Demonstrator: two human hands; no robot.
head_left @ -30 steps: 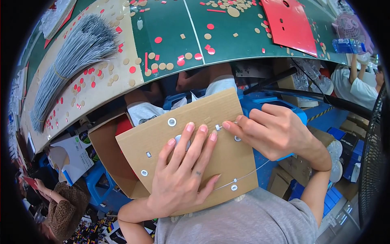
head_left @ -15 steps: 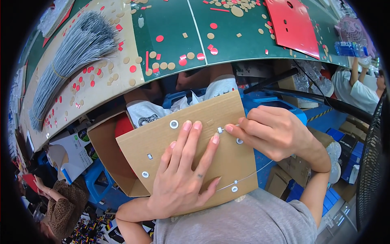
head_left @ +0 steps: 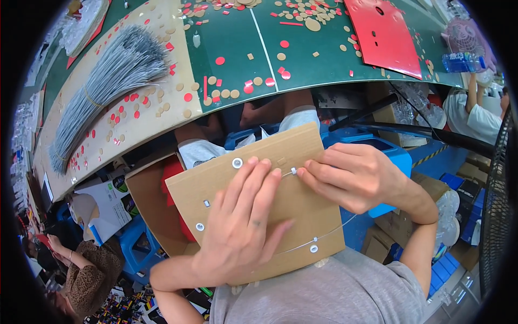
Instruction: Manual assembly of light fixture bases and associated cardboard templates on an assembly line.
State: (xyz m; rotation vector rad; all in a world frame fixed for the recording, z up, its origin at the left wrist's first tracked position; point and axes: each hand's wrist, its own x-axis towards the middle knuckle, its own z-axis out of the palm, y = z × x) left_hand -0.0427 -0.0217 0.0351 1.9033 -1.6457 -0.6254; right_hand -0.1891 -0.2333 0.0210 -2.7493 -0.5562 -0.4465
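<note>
The brown cardboard panel (head_left: 310, 213) is lying tilted in front of the person's grey shirt (head_left: 318, 289), below the green table (head_left: 232, 48). The left hand (head_left: 234, 232) is spreading flat over the panel's middle, thumb apart and blurring, hiding much of the surface and part of the pale wire (head_left: 332, 231). The right hand (head_left: 359, 178) is bunching its thumb and fingers narrowly at the panel's right side, just beside a small white clip (head_left: 294, 171); whether it is pinching wire, I cannot tell. Beyond the panel, far right, a bottle (head_left: 463, 62) is showing pale characters on a blue label. Left of the panel, a white carton (head_left: 106, 201) is bearing green and dark printing, too small to make out. The panel is partly covering an open box (head_left: 154, 202) at its left.
</note>
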